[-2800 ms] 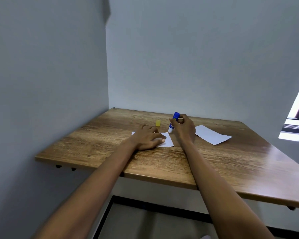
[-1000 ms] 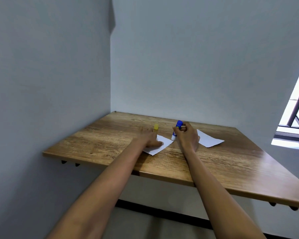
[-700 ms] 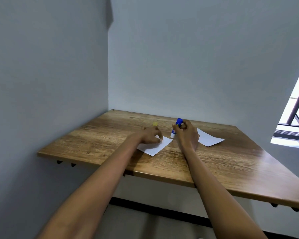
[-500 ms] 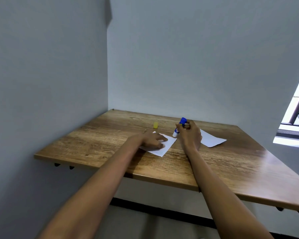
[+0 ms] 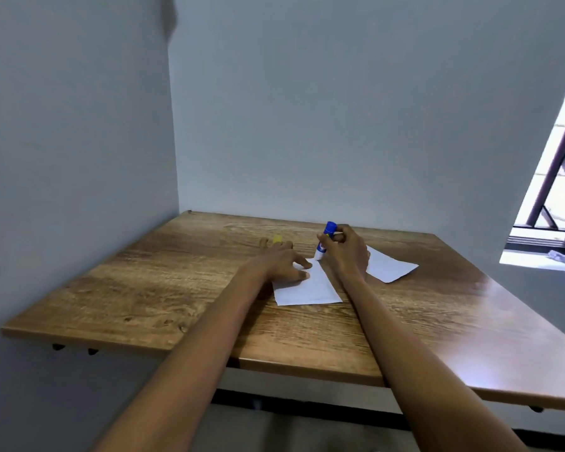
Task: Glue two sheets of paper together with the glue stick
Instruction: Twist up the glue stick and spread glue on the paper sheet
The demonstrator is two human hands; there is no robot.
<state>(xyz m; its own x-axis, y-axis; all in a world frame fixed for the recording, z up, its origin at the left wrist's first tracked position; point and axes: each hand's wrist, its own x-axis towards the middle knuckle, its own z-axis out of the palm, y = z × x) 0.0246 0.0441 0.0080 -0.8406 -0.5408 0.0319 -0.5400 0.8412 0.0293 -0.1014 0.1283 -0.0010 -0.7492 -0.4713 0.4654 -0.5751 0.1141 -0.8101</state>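
Wooden table (image 5: pixel 177 288) against grey walls (image 5: pixel 307 109).

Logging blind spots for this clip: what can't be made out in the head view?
- Glue stick tip: too small to tell whether it touches the near sheet.
- Glue on that sheet: not discernible.
- Far sheet: left part hidden behind the right hand.
- Yellow cap: blurred, partly behind the left hand.

1. A single head-worn camera looks forward and down from above the person's outstretched forearms.
2. It faces the corner where two plain grey walls (image 5: pixel 307 109) meet, the brown wood-grain worktop (image 5: pixel 177 282) filling mid-frame, its far edge at the corner.
3. The wide angle takes in a barred window (image 5: pixel 555 190) at the right edge.
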